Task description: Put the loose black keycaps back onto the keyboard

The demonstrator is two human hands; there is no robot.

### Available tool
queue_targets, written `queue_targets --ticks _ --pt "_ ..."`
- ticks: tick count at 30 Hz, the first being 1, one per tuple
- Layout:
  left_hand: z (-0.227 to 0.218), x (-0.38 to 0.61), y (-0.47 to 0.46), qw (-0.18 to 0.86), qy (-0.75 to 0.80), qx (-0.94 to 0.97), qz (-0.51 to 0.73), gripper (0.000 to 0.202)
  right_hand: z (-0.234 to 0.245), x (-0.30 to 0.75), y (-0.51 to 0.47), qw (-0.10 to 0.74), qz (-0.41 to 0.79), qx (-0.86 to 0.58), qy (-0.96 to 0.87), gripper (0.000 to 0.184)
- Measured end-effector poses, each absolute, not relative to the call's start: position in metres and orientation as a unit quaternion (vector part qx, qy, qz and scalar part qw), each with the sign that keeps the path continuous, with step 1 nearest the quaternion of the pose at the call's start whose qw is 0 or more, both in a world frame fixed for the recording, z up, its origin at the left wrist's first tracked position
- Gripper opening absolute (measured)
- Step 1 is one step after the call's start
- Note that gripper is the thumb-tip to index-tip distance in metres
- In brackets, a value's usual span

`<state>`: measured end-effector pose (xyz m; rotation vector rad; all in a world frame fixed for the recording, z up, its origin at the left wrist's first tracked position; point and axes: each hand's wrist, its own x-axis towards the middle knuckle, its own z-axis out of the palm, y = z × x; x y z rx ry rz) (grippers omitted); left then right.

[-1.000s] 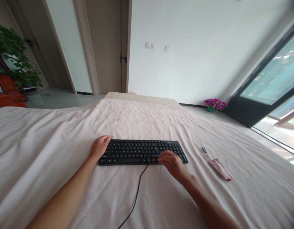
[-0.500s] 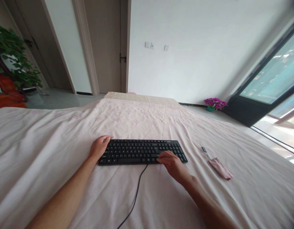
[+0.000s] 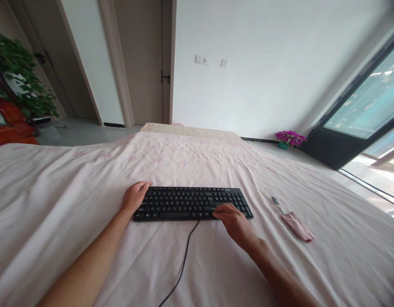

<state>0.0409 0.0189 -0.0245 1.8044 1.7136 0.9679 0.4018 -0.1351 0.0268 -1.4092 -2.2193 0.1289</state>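
A black keyboard [image 3: 190,203] lies flat on a pale pink flowered sheet [image 3: 71,200], with its black cable [image 3: 183,264] running toward me. My left hand [image 3: 134,197] curls around the keyboard's left end, fingers bent over the edge. My right hand [image 3: 232,220] rests on the front right part of the keys, its fingers bent down onto them.
A small folded pink cloth [image 3: 296,227] and a thin dark-tipped tool [image 3: 275,201] lie to the right of the keyboard. A purple flower pot [image 3: 288,139] stands on the floor by the window. A green plant [image 3: 20,81] and doors are at the back left.
My right hand has slid slightly toward me along the keyboard's front edge. The left hand and keyboard have stayed in place.
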Motion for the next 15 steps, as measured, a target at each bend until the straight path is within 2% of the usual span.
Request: queue_targets --ticks 4,10,15 --pt "-0.025 0.041 0.019 0.23 0.626 0.658 0.349 0.038 0.022 0.401 -0.135 0.257 0.047 -0.522 -0.812 0.027" --pt "-0.023 0.041 0.018 0.23 0.625 0.659 0.349 0.038 0.021 0.399 -0.142 0.245 0.023 -0.54 -0.805 0.037" --pt "-0.023 0.041 0.018 0.228 0.623 0.661 0.351 0.038 0.026 0.39 -0.146 0.199 -0.038 -0.557 -0.805 0.038"
